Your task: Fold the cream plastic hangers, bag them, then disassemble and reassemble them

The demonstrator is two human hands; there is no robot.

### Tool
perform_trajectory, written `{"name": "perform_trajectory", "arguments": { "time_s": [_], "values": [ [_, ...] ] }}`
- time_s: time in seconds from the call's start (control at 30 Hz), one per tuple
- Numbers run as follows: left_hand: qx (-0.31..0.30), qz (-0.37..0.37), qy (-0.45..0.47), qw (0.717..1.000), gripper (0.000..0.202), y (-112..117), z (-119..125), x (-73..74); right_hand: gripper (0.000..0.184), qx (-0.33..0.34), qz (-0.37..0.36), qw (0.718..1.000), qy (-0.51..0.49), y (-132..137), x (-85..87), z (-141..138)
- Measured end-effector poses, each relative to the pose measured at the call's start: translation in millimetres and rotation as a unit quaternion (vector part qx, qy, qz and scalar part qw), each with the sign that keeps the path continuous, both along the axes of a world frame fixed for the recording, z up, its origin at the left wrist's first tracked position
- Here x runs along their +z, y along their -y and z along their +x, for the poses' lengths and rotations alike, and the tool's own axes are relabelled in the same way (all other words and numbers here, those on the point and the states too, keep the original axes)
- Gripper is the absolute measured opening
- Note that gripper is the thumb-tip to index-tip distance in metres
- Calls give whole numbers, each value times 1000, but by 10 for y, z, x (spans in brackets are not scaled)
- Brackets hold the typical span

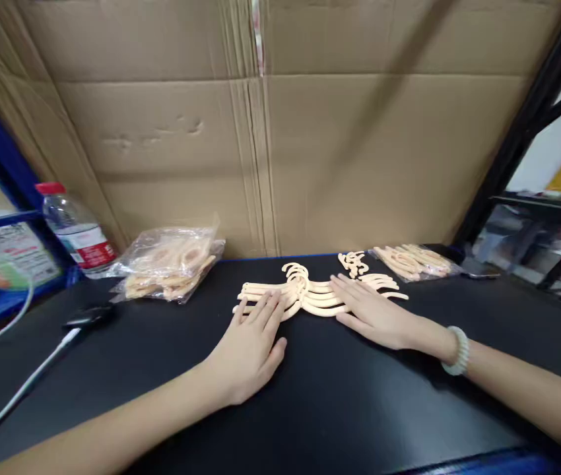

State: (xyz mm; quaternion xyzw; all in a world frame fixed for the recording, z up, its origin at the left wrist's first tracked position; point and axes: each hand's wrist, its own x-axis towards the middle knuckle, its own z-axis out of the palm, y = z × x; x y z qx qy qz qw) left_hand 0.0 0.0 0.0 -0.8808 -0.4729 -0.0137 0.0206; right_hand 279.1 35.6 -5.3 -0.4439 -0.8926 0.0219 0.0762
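Several cream-coloured plastic hanger-like pieces (321,302) lie fanned out on the black tabletop, their curved hooks bunched at the middle and pointing away from me. My left hand (253,346) lies flat with fingers stretched over the left arms of these pieces. Across their right arms rests my right hand (372,313), also flat with its fingers extended; a pale coiled band is on that wrist. Neither hand grips anything. Just beyond my right hand sits a small heap of loose cream hooks (353,263).
Clear plastic bags of cream parts stand at the back left (169,264) and back right (412,262). A red-capped bottle (80,231) leans at the far left. Nearby a white cable (23,389) runs to a black device (90,315). Cardboard (162,145) walls the back.
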Motion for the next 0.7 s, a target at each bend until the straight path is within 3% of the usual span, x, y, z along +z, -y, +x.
{"name": "perform_trajectory", "arguments": {
  "time_s": [0.2, 0.4, 0.53, 0.7],
  "values": [
    [-34, -34, 27, 998, 62, -101, -45, 86, 66, 12, 4, 1000, -5, -86, -22, 65],
    [-41, -17, 29, 999, 56, -301, -118, 44, 64, 13, 10, 999, -30, -186, -75, 113],
    [-3, 10, 45, 999, 53, -454, -219, 4, 62, 23, 23, 999, -35, -220, -115, 141],
    [20, -25, 45, 998, 54, -539, -308, 46, 60, 27, 32, 998, -44, -243, -135, 164]
  ]
}}
